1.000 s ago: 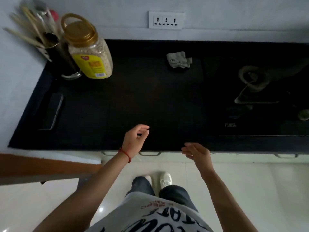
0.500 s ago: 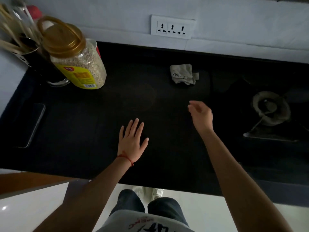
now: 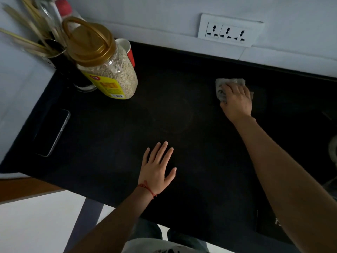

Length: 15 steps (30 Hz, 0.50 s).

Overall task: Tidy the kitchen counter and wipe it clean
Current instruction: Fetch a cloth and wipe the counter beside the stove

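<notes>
The right hand has just reached across the black stone table and now lies on the crumpled grey cloth near the back wall, fingers curling over it. The left hand, moments ago lifted, rests flat and empty nearer the front edge. Wiping looks ready to begin.

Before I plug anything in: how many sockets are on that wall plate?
3, side by side on the white wall plate above the counter's back edge: left, middle, right. All empty; none appear hidden.
</notes>
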Available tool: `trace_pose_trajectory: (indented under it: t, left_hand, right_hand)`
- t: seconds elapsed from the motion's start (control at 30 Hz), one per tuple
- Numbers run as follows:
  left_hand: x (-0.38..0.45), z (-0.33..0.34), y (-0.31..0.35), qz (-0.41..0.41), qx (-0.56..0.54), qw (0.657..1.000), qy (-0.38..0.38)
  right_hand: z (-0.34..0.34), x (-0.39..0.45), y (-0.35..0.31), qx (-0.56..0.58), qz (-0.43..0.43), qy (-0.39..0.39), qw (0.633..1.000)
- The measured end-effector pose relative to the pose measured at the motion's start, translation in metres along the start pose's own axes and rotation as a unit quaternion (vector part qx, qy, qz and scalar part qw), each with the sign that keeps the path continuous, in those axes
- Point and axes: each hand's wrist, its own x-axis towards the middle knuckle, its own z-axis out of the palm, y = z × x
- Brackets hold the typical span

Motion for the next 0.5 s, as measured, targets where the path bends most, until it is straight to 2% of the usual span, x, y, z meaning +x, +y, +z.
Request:
trace_pose_trajectory:
  t: [0.1,0.37,0.5]
  left_hand:
    - [0.000,0.001,0.000,-0.003,0.001,1.000,0.007]
    - [0.000,-0.002,0.000,-0.006,-0.003,1.000,0.009]
    - [0.001,-0.002,0.000,-0.004,-0.001,1.000,0.008]
  right_hand:
    - [-0.001,0.007,0.000,0.011,0.006,-0.013,1.000]
    - [-0.001,-0.006,0.003,0.014,-0.007,0.038,0.999]
    - [-0.005,-0.041,-0.007,0.037,-0.004,0.056,0.998]
